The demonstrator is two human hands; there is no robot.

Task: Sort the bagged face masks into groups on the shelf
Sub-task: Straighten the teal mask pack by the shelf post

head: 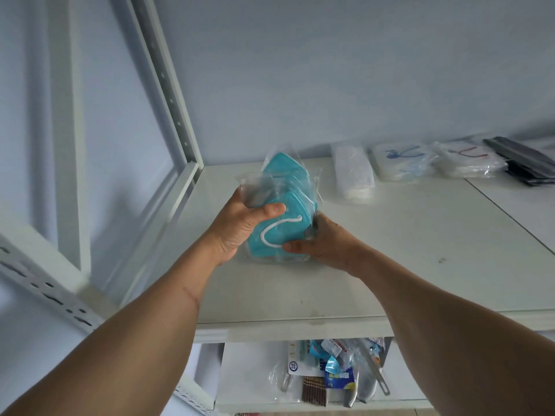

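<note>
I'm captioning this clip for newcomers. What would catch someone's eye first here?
The bag of teal masks stands out, held over the near left part of the white shelf between the left hand and right hand. Behind, along the back edge, lie bags of white masks and, far right, black masks.

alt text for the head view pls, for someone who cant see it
Both hands, left hand and right hand, grip a clear bag of teal masks over a white shelf. Further back on the right lie bagged white masks, two more clear bags, and a dark pack. A lower shelf holds assorted packets.
</note>
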